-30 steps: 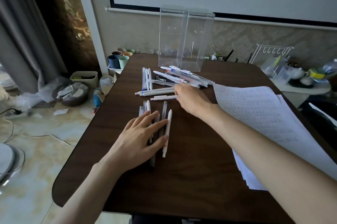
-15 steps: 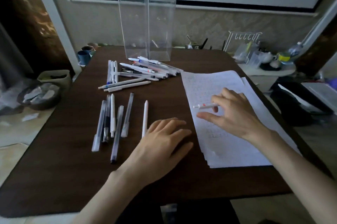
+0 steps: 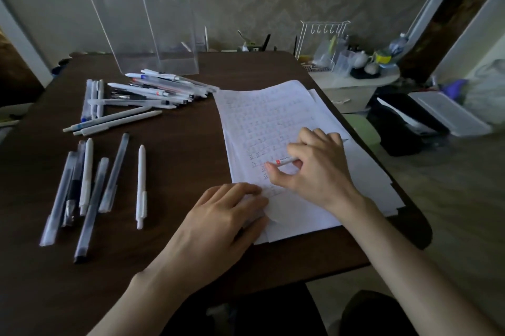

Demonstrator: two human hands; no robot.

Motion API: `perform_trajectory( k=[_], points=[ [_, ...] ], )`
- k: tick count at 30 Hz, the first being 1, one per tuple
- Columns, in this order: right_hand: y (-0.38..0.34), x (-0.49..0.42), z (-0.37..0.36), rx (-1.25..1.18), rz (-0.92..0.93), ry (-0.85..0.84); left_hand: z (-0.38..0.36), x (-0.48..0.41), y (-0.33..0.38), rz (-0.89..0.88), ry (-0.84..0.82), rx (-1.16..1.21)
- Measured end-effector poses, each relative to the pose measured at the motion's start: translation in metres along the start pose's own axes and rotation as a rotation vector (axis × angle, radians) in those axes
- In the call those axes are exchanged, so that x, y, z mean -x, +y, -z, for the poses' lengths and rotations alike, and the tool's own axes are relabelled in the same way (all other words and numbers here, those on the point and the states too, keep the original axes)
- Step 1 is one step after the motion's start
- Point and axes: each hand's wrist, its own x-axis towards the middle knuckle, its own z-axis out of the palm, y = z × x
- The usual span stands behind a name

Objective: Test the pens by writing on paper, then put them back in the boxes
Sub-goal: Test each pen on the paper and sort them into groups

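pen [image 3: 284, 162] in my right hand [image 3: 317, 169], a white one with a red mark, pinched between thumb and fingers and lying almost flat over the paper [image 3: 262, 120]; my grip is closed on it but not yet turned into a writing hold. my left hand [image 3: 218, 215] lies flat and open, holding nothing, fingertips pressing the near corner of the sheets against the worktop [image 3: 175, 160].

to my left lie a loose row of pens [image 3: 90, 188] and, further back, a messier pile [image 3: 153, 89] in front of the two clear boxes [image 3: 142, 16], which stand upright near the far edge.

risks as i judge them: the pen could roll out of this light pinch while i shift it, since the barrel looks smooth. if my left hand lifts, the top sheet may slide and smear the mark. i could also mix tested and untested pens, as the groups sit close together.
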Motion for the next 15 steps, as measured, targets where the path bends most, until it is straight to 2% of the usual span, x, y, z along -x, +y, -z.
perform_trajectory(
  k=[5, 8, 11, 15],
  points=[
    [0.003, -0.003, 0.004, -0.131, 0.011, 0.064, 0.002, 0.0, 0.005, 0.01, 0.0, 0.01],
    [0.001, -0.001, 0.012, -0.345, 0.031, 0.238, 0.004, 0.0, 0.007, 0.013, 0.026, 0.013],
    [-0.003, 0.001, 0.02, -0.726, -0.177, 0.268, 0.005, 0.0, 0.01, 0.023, 0.07, -0.015],
    [-0.005, 0.003, 0.022, -0.98, -0.471, 0.043, 0.005, -0.002, 0.011, 0.036, 0.134, -0.085]
  ],
)
